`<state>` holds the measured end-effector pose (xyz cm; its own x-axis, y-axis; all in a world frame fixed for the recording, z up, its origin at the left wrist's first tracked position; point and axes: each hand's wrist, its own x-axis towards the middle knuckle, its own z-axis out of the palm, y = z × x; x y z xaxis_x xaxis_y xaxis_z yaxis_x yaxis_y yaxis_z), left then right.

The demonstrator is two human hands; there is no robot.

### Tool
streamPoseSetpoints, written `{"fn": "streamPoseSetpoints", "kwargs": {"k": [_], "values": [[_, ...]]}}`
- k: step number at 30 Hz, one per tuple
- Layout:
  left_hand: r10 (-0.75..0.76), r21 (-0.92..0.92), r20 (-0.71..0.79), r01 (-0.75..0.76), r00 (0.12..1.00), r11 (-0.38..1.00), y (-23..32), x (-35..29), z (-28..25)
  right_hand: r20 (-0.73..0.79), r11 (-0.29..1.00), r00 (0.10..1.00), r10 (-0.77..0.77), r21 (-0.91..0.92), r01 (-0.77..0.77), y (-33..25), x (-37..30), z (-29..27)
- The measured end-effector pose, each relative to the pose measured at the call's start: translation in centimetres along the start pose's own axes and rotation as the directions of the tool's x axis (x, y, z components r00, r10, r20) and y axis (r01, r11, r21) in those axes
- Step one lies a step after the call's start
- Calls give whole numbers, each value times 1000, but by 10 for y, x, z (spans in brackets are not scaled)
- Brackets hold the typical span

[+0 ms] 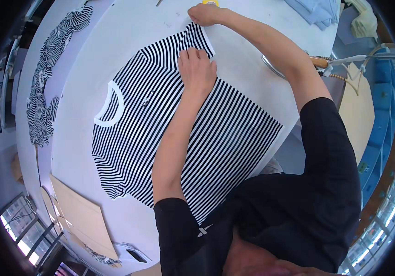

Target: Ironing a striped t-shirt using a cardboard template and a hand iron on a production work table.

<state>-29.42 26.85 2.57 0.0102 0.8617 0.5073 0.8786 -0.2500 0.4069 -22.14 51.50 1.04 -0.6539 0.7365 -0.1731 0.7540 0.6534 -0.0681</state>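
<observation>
A black-and-white striped T-shirt (137,129) with a white neckband lies spread on the pale table, its neckline toward the left. Across the sleeve at the far side, my left hand (197,71) rests on the cloth with its fingers slightly bent and apart. My right hand (206,14) is closed at the far corner of that same sleeve, by its white hem. Its fingertips appear to pinch the fabric, though the grip is partly hidden. Beneath my left forearm, part of the shirt's body is covered.
Bunched striped garments (43,78) lie along the left edge. Light blue folded cloth (314,11) sits at the far right. Partly behind my right arm is what looks like a steam iron with a wooden handle (318,62) and hose. Tan boards (82,211) and a phone (137,255) are at near left.
</observation>
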Motion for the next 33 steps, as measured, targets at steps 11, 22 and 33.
{"fn": "streamPoseSetpoints", "kwargs": {"k": [11, 22, 33], "values": [[178, -31, -67, -180, 982, 983, -27, -17, 0, -367, 970, 898, -242, -118, 213, -37, -72, 20], [-201, 158, -1, 198, 980, 967, -2, -39, -7, -637, 867, 726, -258, 179, 465, -30, -170, -17], [-165, 111, 8, 163, 986, 980, -11, -58, -17, -166, 967, 981, 103, -215, -138, 108, -366, -60]]}}
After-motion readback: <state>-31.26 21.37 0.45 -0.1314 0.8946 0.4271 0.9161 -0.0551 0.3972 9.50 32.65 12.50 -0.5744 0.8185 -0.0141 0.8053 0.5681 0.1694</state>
